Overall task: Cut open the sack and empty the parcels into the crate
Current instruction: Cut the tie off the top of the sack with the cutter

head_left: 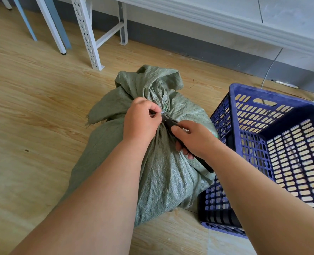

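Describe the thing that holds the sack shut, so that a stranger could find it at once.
Start at the green woven sack standing on the wooden floor, left of the blue crate. Follow it up to its gathered neck, where the left hand pinches a thin white tie. It is the only white thing on the sack.

On the wooden floor [33,111], the left hand [141,120] pinches the tie at the green sack's [163,173] neck; the right hand [195,138] holds a black cutter [171,124] against it, beside the blue crate [281,144].

Matt green woven-plastic sack [163,173]; glossy blue perforated plastic crate [274,107] at three o'clock; smooth wood-grain floor [33,111].
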{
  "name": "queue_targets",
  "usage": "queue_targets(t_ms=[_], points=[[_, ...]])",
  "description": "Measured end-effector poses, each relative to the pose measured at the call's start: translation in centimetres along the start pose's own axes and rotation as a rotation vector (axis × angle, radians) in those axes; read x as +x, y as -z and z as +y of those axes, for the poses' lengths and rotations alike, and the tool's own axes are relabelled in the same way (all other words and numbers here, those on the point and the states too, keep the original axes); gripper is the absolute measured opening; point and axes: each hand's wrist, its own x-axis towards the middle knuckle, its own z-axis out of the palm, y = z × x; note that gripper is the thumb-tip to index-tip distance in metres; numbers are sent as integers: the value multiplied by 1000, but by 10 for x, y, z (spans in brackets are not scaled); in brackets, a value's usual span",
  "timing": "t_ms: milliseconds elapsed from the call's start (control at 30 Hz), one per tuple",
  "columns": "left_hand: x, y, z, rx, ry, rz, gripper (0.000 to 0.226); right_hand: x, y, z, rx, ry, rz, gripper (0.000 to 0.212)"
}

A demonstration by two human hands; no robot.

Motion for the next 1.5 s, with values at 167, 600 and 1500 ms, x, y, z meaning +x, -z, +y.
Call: queue_targets(t_ms=[167, 600, 1500], points=[[0, 0, 1, 4, -10, -12, 6, 0, 0, -1, -4, -11, 8, 19], [5, 1, -2, 3, 26, -23, 8, -2, 3, -9, 30, -1, 0, 20], [4, 5, -2, 5, 25, -25, 13, 6, 1, -12, 17, -50, -35, 21]])
